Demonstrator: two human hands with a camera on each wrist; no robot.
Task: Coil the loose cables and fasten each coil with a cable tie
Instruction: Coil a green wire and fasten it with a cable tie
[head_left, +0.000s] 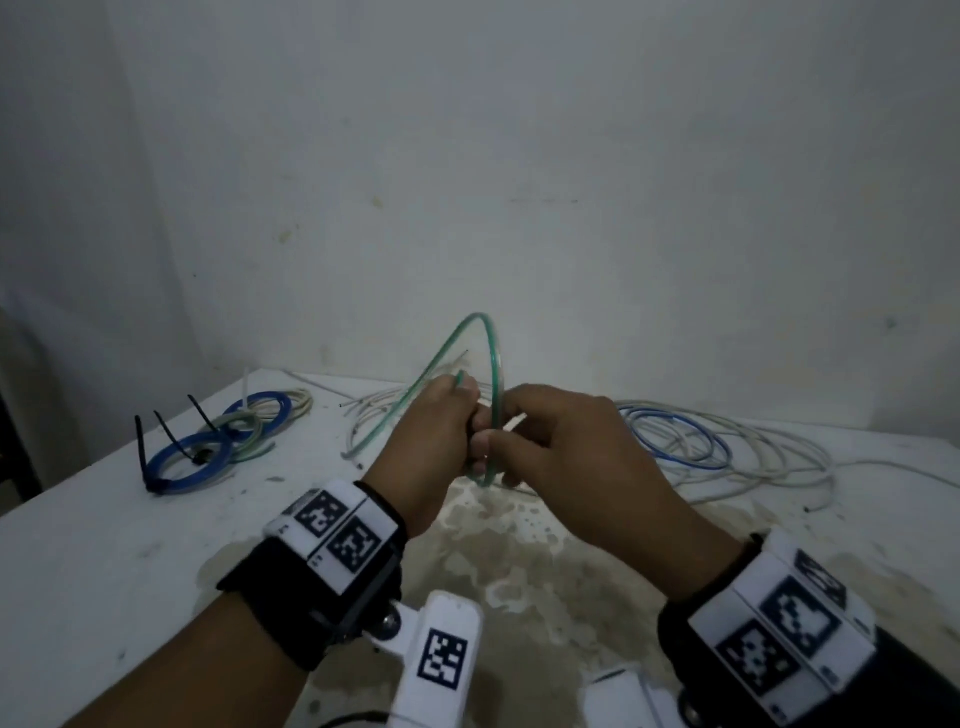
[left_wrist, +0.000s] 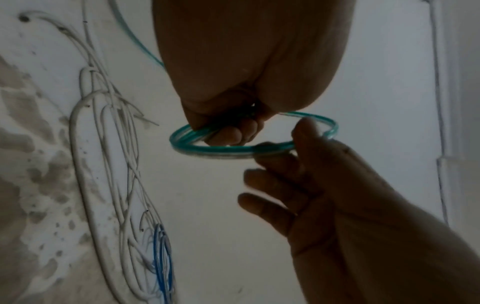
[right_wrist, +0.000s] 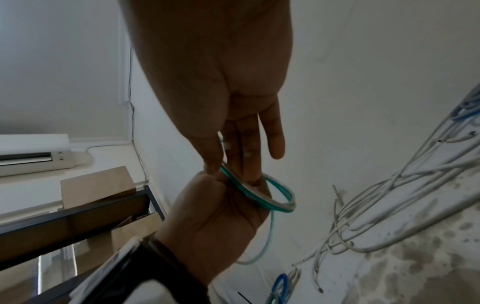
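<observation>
Above the white table (head_left: 104, 545) both hands hold a green cable (head_left: 480, 318) between them. My left hand (head_left: 457, 410) grips a small coil of it (left_wrist: 221, 148), fingers curled round the turns. My right hand (head_left: 506, 436) pinches the same coil from the right, between thumb and fingers (right_wrist: 246, 156). One loose length arcs up over the hands and runs down to the left, toward the table. The left wrist view has my left hand (left_wrist: 226, 131) at the top and my right hand (left_wrist: 291, 148) at the lower right. In the right wrist view, my left hand (right_wrist: 233, 185) holds the coil (right_wrist: 283, 202) from below.
Several tied coils, blue and pale green, (head_left: 218, 441) with black cable ties (head_left: 140, 441) lie at the table's left. Loose white and blue cables (head_left: 727, 447) sprawl at the right and behind the hands. The wall stands right behind the table. A stained patch (head_left: 493, 545) marks the tabletop in front.
</observation>
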